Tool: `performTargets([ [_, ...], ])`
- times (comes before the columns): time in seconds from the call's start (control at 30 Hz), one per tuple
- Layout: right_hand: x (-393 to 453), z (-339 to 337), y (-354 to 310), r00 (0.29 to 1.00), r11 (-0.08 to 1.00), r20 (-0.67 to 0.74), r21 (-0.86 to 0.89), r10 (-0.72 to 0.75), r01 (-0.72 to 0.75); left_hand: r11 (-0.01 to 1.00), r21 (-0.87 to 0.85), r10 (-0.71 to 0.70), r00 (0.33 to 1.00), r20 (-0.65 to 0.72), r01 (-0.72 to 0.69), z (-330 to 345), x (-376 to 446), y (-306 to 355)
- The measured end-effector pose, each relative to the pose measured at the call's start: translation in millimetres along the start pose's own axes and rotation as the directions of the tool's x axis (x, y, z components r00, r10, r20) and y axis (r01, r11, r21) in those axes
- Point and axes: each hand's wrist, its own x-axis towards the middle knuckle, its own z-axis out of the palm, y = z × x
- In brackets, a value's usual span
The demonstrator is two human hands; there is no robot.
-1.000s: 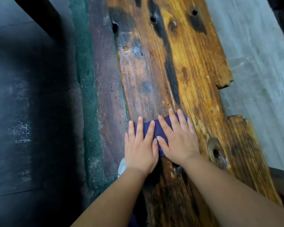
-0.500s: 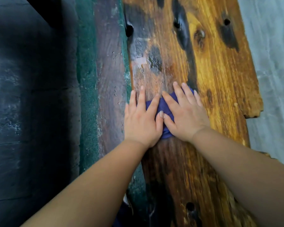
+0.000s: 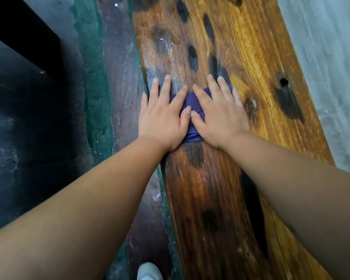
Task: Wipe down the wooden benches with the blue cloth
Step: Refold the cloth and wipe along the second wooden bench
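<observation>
Both hands lie flat on the blue cloth [image 3: 192, 116], which is folded into a small pad on the wooden counter [image 3: 257, 57]. The left hand [image 3: 163, 116] covers the left part of the cloth, its fingers [image 3: 166, 85] straight and a little spread, the tips reaching past the cloth onto the bare wood. The right hand [image 3: 218, 116] covers the right part in the same way – fingers straight, pressing down, not curled around anything. The two thumbs meet over the middle of the cloth, touching or almost touching. Only a strip of the cloth shows between the hands, plus a small edge near the wrists and another beside the right little finger.

The counter is one long plank with orange-brown grain, dark oval stains and a small round hole [image 3: 284, 81] toward its right side. The wood near the person looks darker and has a light shine. The cloth sits toward the left side of the plank, close to its left edge.

Just beside that edge runs a dark reddish board [image 3: 121, 77], and next to it a green painted strip [image 3: 95, 77]. To the right of the counter there is a grey concrete floor [image 3: 331, 57]. At the bottom – partly cut by the frame – the toe of a white shoe [image 3: 149, 271] is visible beside the plank.
</observation>
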Motion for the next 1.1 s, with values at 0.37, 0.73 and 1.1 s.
performTargets([
  [0.37,37,-7,1,0.999,0.999,-0.004,0.006,0.038,-0.038,0.999,0.037,0.035,0.999,0.004,-0.035,-10,44,-6],
  [0.73,38,-6,0,0.999,0.999,-0.011,-0.001,0.035,-0.035,1.0,0.024,0.017,1.0,0.002,-0.018,-9,44,-6],
  [1.1,38,-10,-1,0.998,0.998,0.03,-0.007,0.057,-0.056,0.999,0.006,0.049,0.996,0.076,-0.05,-12,46,-7],
])
